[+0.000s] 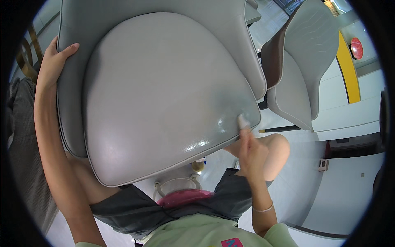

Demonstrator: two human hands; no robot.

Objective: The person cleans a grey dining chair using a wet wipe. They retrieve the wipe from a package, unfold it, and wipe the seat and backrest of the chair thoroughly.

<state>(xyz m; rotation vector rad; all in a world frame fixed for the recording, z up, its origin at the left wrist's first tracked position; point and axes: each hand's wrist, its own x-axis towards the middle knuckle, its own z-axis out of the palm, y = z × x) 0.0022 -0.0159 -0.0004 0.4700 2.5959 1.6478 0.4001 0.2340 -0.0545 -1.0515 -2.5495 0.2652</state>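
Note:
A grey leather-look chair fills the view before me, its smooth seat cushion (pixel 160 86) facing up. My left hand (pixel 54 61) grips the outer edge of the chair's curved side (pixel 70 80), thumb on the inner face and fingers out of sight behind it. Over the seat's front right corner is my right hand (pixel 254 152), blurred by motion. Between its fingertips is a small white piece (pixel 243 121), perhaps a sponge or cloth, against the cushion. Glossy, wet-looking patches (pixel 197 145) show on the seat near that corner.
A second grey chair with a brown outer shell (pixel 296 71) stands at the right. Below the seat are a pink seat or stool top (pixel 185 196) and a small container (pixel 198 166). Grey ribbed fabric (pixel 26 129) lies along the left. White cabinets (pixel 342 117) line the right.

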